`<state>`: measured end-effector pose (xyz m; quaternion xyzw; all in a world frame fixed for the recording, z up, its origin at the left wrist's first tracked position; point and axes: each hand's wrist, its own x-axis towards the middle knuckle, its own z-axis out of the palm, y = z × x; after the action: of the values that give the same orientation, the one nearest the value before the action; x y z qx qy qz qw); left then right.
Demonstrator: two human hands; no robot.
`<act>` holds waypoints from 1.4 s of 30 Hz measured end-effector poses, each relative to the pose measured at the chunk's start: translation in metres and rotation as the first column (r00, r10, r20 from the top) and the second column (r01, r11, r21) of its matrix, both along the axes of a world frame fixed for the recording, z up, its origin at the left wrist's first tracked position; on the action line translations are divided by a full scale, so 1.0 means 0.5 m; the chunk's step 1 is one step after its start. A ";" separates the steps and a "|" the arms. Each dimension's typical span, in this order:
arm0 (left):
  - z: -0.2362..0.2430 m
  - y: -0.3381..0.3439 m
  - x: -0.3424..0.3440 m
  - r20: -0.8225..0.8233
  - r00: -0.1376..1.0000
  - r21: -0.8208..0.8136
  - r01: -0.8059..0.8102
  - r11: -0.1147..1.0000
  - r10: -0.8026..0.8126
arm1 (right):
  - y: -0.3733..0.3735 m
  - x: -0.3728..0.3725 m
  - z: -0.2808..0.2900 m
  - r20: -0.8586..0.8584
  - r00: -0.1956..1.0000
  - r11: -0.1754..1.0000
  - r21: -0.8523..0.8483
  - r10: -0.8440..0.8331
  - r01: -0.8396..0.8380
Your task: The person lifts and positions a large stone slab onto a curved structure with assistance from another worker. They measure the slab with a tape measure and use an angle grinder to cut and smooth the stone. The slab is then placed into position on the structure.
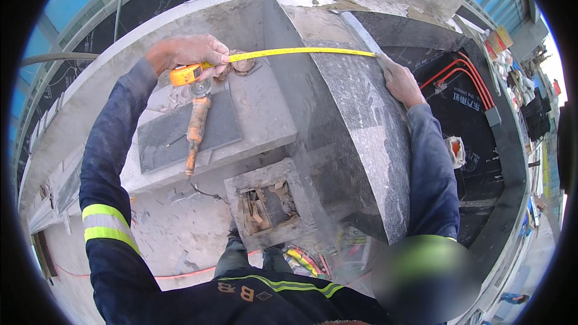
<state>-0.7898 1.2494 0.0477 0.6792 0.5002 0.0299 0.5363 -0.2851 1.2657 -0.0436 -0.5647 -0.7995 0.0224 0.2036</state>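
Note:
My left hand (pixel 192 50) is closed around the yellow case (pixel 184 75) of a tape measure, above a pale concrete ledge. Its yellow blade (pixel 289 52) runs out to the right across a dark grey stone-clad wall (pixel 355 105). At the wall's far edge, the fingers of my right hand (pixel 402 84) pinch the blade's end beside a light straight bar (pixel 360 32). Below my left hand lies an orange angle grinder (pixel 197 123), on a dark flat stone slab (pixel 223 123). Dust and pale smears cover the stone top.
A square block with a rubble-filled opening (pixel 298 219) stands near my legs. Right of the wall, orange conduits (pixel 466 78) rise from a black-lined recess (pixel 469 120), near a white bag (pixel 455 151). The grinder's cord (pixel 208 194) trails downward. A blurred patch covers the lower right.

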 end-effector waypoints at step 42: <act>0.081 -0.463 0.220 0.151 0.978 -0.271 0.179 0.946 -0.141 | -0.605 0.232 0.105 0.194 0.979 0.996 -0.057 -0.059 0.071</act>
<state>-0.6800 1.0177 0.0883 0.6305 0.4065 -0.0414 0.6599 -0.1693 0.9633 0.0086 -0.5962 -0.7954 -0.0131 0.1081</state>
